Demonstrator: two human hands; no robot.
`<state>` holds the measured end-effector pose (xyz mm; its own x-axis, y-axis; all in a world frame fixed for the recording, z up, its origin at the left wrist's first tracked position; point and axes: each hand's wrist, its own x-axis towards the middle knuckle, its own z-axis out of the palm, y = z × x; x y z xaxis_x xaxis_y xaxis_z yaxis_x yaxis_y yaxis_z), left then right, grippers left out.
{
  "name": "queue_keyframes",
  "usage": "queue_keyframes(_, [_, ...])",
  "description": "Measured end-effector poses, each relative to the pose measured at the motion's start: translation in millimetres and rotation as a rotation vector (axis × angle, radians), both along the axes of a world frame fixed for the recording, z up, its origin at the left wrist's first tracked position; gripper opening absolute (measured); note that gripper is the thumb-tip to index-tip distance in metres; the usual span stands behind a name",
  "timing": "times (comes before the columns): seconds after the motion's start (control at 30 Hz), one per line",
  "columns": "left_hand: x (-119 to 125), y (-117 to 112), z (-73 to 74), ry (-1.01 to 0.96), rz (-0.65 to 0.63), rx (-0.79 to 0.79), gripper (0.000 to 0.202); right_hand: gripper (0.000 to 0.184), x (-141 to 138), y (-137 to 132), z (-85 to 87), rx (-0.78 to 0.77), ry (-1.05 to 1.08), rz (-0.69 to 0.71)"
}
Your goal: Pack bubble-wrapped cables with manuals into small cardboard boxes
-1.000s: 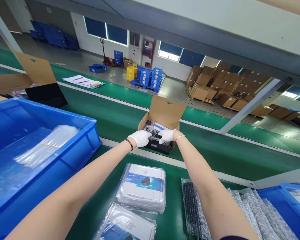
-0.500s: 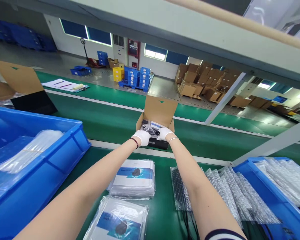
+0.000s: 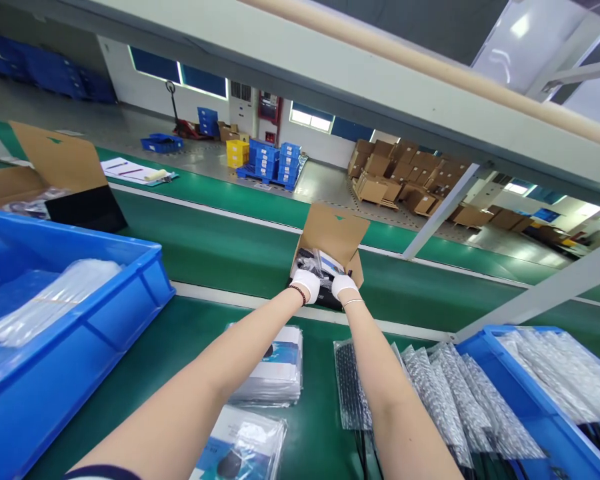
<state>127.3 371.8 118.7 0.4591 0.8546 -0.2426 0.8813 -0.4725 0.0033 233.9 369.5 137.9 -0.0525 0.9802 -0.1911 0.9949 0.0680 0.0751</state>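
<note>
An open cardboard box (image 3: 336,230) with a raised lid sits on the green conveyor ahead of me. Inside lie a clear plastic bag with dark contents (image 3: 312,264) and a white-and-blue booklet (image 3: 331,263). My left hand (image 3: 307,283), white-gloved, reaches in at the box's left front, against the bagged contents. At the right front is my right hand (image 3: 343,285), gloved too, close to the booklet's lower edge. The fingers of both hands are mostly hidden by the hands themselves and the box front, so their grip is unclear.
Stacks of bagged booklets (image 3: 275,373) lie below my left arm. Bubble-wrapped items (image 3: 445,393) with black cables are at right, beside a blue bin (image 3: 520,400). A larger blue bin (image 3: 145,287) stands left, near another open box (image 3: 63,157). A shelf beam (image 3: 380,73) crosses overhead.
The box sits slightly further right and lower in view, and both hands have shifted right with it. More of the booklet inside shows now. The camera view has tilted a little.
</note>
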Motion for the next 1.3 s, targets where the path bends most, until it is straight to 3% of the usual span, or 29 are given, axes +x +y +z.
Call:
queue_keyframes(0.1, [-5, -14, 10.2, -0.021, -0.050, 0.021, 0.044, 0.035, 11, -16, 13.7, 0.027, 0.012, 0.002])
queue_keyframes(0.2, [-28, -45, 27.3, -0.127, -0.129, 0.115, 0.045, 0.027, 33, -59, 19.6, 0.056, 0.022, 0.000])
queue_keyframes(0.3, [-63, -89, 47.3, -0.398, -0.231, 0.317, 0.041, 0.027, 53, -130, 7.3, 0.082, 0.003, -0.017])
queue_keyframes(0.4, [-92, -138, 58.8, -0.572, -0.213, 0.341, 0.039, 0.040, 61, -198, -19.5, 0.239, -0.096, -0.063])
queue_keyframes(0.47, [-99, -168, 56.5, -0.667, -0.187, 0.241, 0.039, 0.049, 60, -223, -37.2, 0.366, -0.146, -0.107])
queue_keyframes(0.53, [-98, -194, 45.4, -0.774, -0.130, 0.054, 0.041, 0.039, 59, -233, -47.6, 0.435, -0.119, -0.114])
queue_keyframes(0.6, [-90, -215, 27.7, -0.875, -0.018, -0.201, 0.045, 0.022, 56, -234, -47.5, 0.457, 0.029, -0.063])
queue_keyframes(0.7, [-72, -237, -1.6, -1.039, 0.192, -0.629, 0.062, 0.026, 52, -235, -32.6, 0.497, 0.438, -0.055])
queue_keyframes(0.8, [-53, -248, -21.1, -1.304, 0.352, -0.982, 0.080, 0.031, 45, -241, -16.8, 0.562, 0.836, -0.184])
queue_keyframes(0.87, [-42, -249, -26.1, -1.573, 0.390, -1.141, 0.078, 0.031, 39, -247, -13.6, 0.522, 1.103, -0.240])
queue_keyframes(0.93, [-34, -245, -26.3, -1.864, 0.414, -1.186, 0.068, 0.022, 33, -254, -16.5, 0.386, 1.355, -0.256])
queue_keyframes(0.97, [-32, -242, -25.5, -1.979, 0.433, -1.167, 0.062, 0.026, 32, -257, -19.2, 0.306, 1.447, -0.230])
queue_keyframes(1.0, [-32, -238, -24.5, -2.053, 0.458, -1.144, 0.059, 0.043, 31, -260, -22.0, 0.218, 1.500, -0.181])
queue_keyframes(1.07, [-36, -232, -22.4, -2.090, 0.493, -1.145, 0.053, 0.076, 31, -264, -26.4, 0.076, 1.486, -0.060])
queue_keyframes(1.1, [-39, -230, -21.6, -2.064, 0.498, -1.154, 0.050, 0.079, 31, -265, -27.7, 0.042, 1.440, -0.022])
queue_keyframes(1.23, [-52, -228, -17.9, -1.837, 0.487, -1.046, 0.046, 0.029, 23, -259, -28.6, 0.137, 1.342, -0.139])
queue_keyframes(1.3, [-56, -228, -14.9, -1.738, 0.425, -0.890, 0.047, 0.024, 15, -253, -28.9, 0.225, 1.339, -0.225])
